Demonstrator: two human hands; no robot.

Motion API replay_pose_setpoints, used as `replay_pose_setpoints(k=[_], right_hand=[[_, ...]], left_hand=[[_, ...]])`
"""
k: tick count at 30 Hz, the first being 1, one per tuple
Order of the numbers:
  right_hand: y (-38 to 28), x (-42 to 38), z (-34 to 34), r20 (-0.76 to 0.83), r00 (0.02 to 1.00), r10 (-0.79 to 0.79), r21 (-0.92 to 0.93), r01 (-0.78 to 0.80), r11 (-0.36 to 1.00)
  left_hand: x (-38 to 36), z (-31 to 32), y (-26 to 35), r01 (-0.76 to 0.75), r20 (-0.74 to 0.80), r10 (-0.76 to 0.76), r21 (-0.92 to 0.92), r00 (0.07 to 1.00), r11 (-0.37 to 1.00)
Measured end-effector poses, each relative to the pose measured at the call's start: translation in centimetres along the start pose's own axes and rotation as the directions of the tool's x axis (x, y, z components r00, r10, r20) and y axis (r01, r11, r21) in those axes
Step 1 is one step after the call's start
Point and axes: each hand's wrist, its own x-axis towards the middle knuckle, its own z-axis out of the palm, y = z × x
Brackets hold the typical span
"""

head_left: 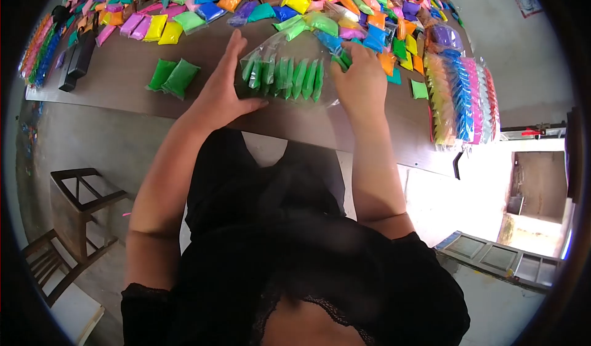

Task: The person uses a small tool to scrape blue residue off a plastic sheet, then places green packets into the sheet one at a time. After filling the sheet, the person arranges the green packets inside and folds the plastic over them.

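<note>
A clear plastic bag [271,51] lies near the table's front edge, with a row of small green packets [292,78] standing side by side in it. My left hand [225,91] is at the bag's left end, thumb stretched out along the front and fingers extended upward, spread apart. At the bag's right end my right hand [363,81] is closed, its fingertips pinching a green packet [340,62] that is partly hidden by the fingers. Two more green packets [172,76] lie together on the table to the left of my left hand.
A heap of multicoloured packets [295,1] covers the back of the table [123,87]. Filled bags of sorted packets [462,97] stand at the right edge, others [40,51] at the far left. A black object [79,57] lies at left. Wooden chairs [80,210] stand below.
</note>
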Motion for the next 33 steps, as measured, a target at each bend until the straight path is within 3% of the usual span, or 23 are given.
replay_pose_setpoints(k=[2,4,5,7,10,16,17,19,23,25,27,29,31,32,33], right_hand=[[-0.6,-0.5,0.0,0.038,0.998,0.046,-0.036,-0.045,0.998],[-1.6,-0.9,-1.2,0.267,0.950,0.162,-0.129,-0.131,0.983],[-1.4,-1.2,-1.5,0.271,0.948,0.165,-0.133,-0.133,0.982],[-0.5,-1.7,-2.5,0.354,0.935,-0.006,-0.004,0.008,1.000],[0.4,-1.4,-4.2,0.469,0.875,-0.120,0.137,0.062,0.989],[2.4,0.5,-4.0,0.683,0.721,-0.120,0.169,0.004,0.986],[2.6,0.3,-3.6,0.681,0.722,-0.123,0.171,0.006,0.985],[2.9,-0.1,-2.7,0.558,0.778,-0.291,0.288,0.147,0.946],[2.3,-0.3,-2.3,0.550,0.796,-0.252,0.190,0.174,0.966],[1.9,-0.2,-2.4,0.567,0.814,-0.125,0.128,0.063,0.990],[2.1,-0.7,-1.9,0.531,0.823,-0.202,0.181,0.123,0.976],[1.9,-0.9,-2.1,0.484,0.829,-0.279,0.226,0.190,0.955],[1.4,-1.0,-3.4,0.520,0.843,-0.139,0.095,0.104,0.990],[1.6,-1.2,-3.9,0.524,0.839,-0.145,0.106,0.104,0.989],[1.9,-1.4,-4.3,0.429,0.875,-0.225,0.076,0.213,0.974]], left_hand=[[-0.1,0.8,-0.7,0.089,0.028,-0.088,-0.067,0.996,0.994],[-0.2,0.7,-0.2,0.099,0.020,-0.098,-0.064,0.995,0.993],[-0.3,0.7,0.0,0.107,0.010,-0.106,-0.057,0.994,0.993],[-0.3,0.8,-0.3,0.103,0.010,-0.102,-0.070,0.995,0.992],[-0.2,0.7,-0.2,0.088,0.008,-0.088,-0.053,0.996,0.995],[-0.3,0.9,-0.4,0.098,0.010,-0.098,-0.049,0.995,0.994],[-0.2,0.9,-0.4,0.096,0.004,-0.096,-0.035,0.995,0.995],[-0.2,0.9,-0.6,0.123,0.015,-0.122,-0.039,0.992,0.992],[-0.1,0.8,-0.4,0.130,0.034,-0.129,-0.018,0.991,0.991],[-0.1,1.1,-0.4,0.113,0.027,-0.112,-0.029,0.993,0.993],[-0.3,0.8,-0.4,0.098,0.033,-0.096,-0.066,0.995,0.993],[-0.6,0.1,0.8,0.053,0.009,-0.054,0.107,0.998,0.993],[-1.1,-1.9,2.6,0.068,0.031,-0.076,0.205,0.997,0.976],[-1.5,-3.3,3.1,0.064,0.032,-0.074,0.247,0.997,0.967],[-2.1,-4.4,3.1,0.059,0.034,-0.071,0.286,0.997,0.956]])
